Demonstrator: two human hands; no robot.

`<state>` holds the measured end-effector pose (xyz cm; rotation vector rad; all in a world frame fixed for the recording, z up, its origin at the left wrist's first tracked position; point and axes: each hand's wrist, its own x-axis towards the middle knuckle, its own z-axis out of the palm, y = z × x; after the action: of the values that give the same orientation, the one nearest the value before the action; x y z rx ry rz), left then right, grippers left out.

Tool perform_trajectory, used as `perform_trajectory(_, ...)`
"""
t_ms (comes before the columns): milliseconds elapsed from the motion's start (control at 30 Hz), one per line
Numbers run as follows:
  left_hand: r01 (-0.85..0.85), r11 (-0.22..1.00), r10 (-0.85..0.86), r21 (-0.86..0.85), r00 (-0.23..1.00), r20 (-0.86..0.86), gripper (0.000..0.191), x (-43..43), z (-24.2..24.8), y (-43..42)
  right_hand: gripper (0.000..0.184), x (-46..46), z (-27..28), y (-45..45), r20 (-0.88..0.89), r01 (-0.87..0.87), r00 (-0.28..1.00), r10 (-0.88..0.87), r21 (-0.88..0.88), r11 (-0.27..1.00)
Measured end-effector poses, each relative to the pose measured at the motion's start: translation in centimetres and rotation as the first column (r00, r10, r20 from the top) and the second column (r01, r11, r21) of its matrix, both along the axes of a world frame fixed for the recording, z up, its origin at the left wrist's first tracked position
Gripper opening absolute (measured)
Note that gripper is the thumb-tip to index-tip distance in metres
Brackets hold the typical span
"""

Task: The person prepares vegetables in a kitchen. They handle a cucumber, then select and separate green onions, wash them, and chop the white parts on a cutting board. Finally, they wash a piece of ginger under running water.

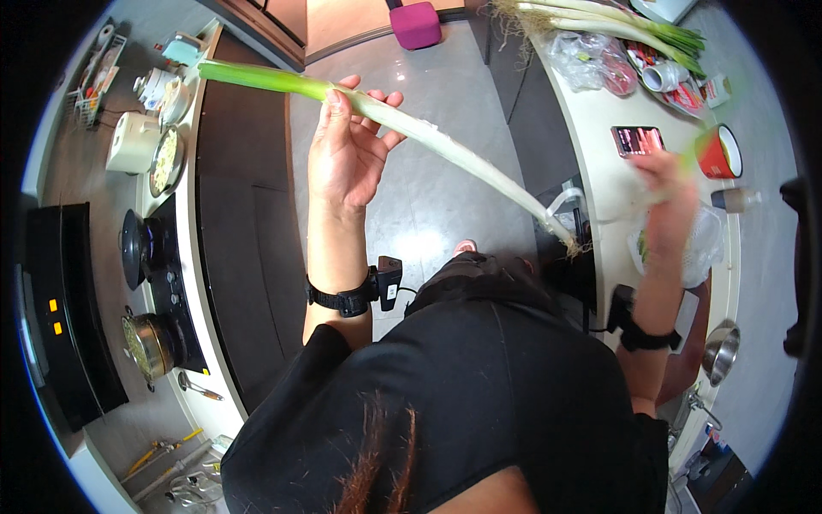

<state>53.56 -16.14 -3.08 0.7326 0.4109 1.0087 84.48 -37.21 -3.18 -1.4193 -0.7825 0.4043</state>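
Observation:
My left hand (352,144) grips a long scallion (443,138) near where its green top meets the white stalk. The scallion slants down over the floor, its root end reaching towards the right counter. A pale loop of peeled-back skin (565,198) stands off the stalk close to the roots. Over the right counter, my right hand (668,193) is blurred by motion. A pale green strip (697,151), also blurred, runs from its fingers; it looks like a peeled scallion layer. Just beyond those fingers lies a smartphone (636,140) with its screen lit.
The right counter holds more scallions (610,22), a plastic bag (581,61), a red cup (714,154), another bag (703,247) and a steel bowl (720,353). On the left are a hob (173,276) with a pan (133,247) and pot (151,347). A purple stool (415,26) stands ahead.

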Motion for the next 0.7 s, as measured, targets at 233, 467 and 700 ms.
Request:
perform_trajectory(233,0.136,0.990,-0.138,0.040,0.988,0.069,0.039,2.7,0.6,-1.6,0.033,-10.8,-2.5,7.2,-0.150,-0.506,0.862,0.484,-0.198,0.840)
perform_trajectory(467,0.068,0.998,-0.067,-0.008,0.997,0.026,0.034,2.8,0.5,-2.4,0.025,-10.6,-3.6,7.2,-0.088,-0.549,0.832,0.548,-0.273,0.790)
perform_trajectory(700,-0.026,0.997,0.018,-0.074,0.994,-0.108,0.030,3.5,0.5,-2.9,0.012,-11.4,-4.0,7.3,0.455,-0.324,0.788,0.415,-0.267,0.908)
